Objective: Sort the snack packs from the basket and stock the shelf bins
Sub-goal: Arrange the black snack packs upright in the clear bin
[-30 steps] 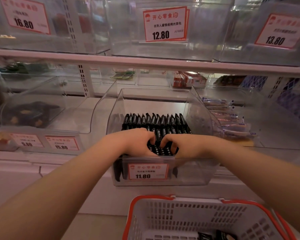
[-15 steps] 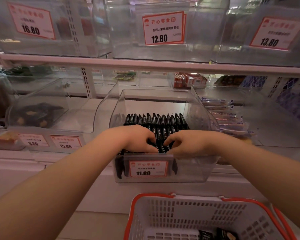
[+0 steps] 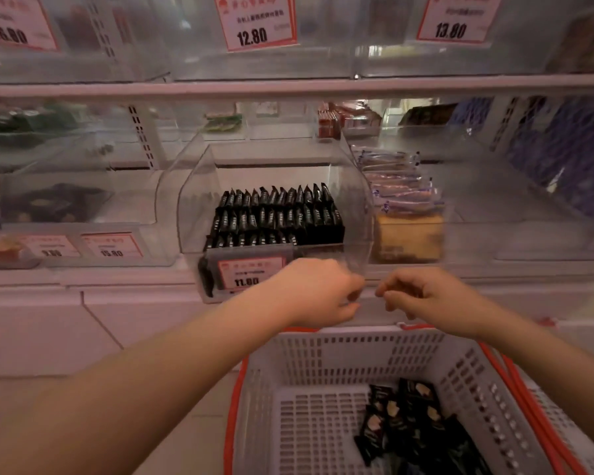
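Note:
A clear shelf bin [image 3: 359, 186] with an 11.80 price tag [image 3: 251, 272] holds rows of upright black snack packs [image 3: 275, 214]. Below it stands a white basket with a red rim [image 3: 323, 358]; several black snack packs [image 3: 412, 426] lie in its right half. My left hand [image 3: 318, 291] and my right hand [image 3: 426, 298] hover side by side in front of the bin's lower edge, above the basket's far rim. Both have loosely curled fingers and hold nothing.
To the right, a bin has blue-and-white wrapped packs [image 3: 398, 186] and a yellow cake-like block [image 3: 407, 236]. Left bins carry 9.80 and 15.80 tags [image 3: 112, 246] with dark packs [image 3: 54, 204] behind. An upper shelf [image 3: 288, 87] bears bins tagged 16.80, 12.80, 13.80.
Both hands have come out of the bin, down and toward me, leaving the black packs standing in rows. The view has tilted down, showing more of the basket.

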Demonstrator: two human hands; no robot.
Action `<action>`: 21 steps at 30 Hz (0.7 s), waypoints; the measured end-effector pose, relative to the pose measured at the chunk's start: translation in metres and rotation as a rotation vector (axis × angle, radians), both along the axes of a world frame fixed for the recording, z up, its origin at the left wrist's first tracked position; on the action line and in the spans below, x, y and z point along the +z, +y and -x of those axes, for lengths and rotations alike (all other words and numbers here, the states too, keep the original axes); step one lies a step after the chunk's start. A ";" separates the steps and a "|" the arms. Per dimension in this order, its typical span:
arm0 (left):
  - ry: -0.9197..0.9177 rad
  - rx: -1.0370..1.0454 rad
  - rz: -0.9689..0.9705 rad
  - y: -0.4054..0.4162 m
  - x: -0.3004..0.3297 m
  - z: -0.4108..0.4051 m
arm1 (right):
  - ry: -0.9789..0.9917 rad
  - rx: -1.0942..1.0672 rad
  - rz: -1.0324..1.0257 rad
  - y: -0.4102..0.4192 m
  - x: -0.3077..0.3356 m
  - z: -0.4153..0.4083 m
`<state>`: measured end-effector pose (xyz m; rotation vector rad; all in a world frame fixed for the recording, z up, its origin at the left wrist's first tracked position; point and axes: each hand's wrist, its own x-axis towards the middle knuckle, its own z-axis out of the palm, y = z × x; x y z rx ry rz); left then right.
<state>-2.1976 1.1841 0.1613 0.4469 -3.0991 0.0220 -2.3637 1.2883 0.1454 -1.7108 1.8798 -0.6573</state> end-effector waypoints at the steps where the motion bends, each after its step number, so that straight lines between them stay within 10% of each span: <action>1: -0.053 0.006 -0.029 0.004 -0.016 0.009 | -0.002 -0.027 -0.060 0.005 -0.017 0.009; 21: -0.601 0.196 -0.514 0.049 -0.309 0.092 | 0.060 -0.181 -0.616 0.064 -0.306 0.117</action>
